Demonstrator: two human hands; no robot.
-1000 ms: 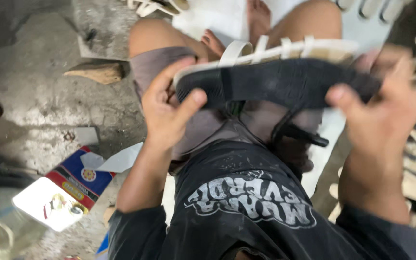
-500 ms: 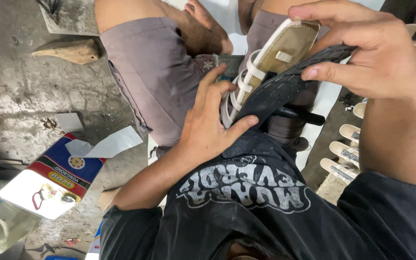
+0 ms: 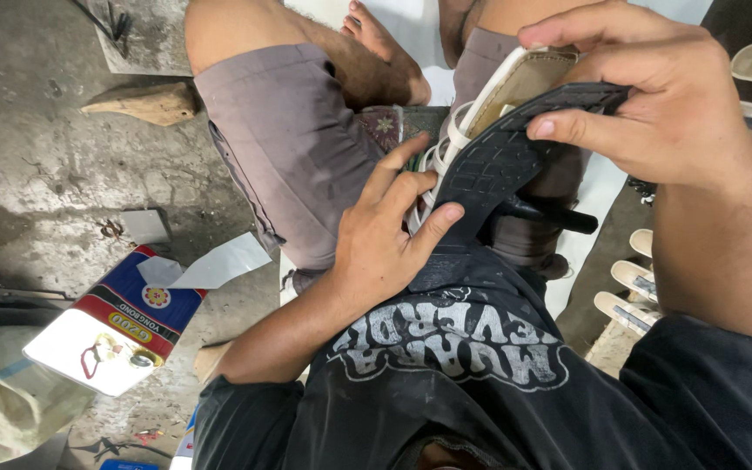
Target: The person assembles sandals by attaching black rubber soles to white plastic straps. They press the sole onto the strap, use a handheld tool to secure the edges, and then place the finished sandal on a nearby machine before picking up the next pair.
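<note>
Both hands, left hand (image 3: 385, 239) and right hand (image 3: 654, 104), grip the black-soled sandal (image 3: 502, 148) between them.

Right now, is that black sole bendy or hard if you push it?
Probably bendy: the sole curves between the left hand and right hand. Its ridged tread looks grippy, not slippery. It seems light, since fingertips alone hold it against the sandal.

I count two hands, left (image 3: 385, 248) and right (image 3: 654, 104), one sandal (image 3: 498, 148) between them, and one tin (image 3: 106, 322) at lower left.
</note>
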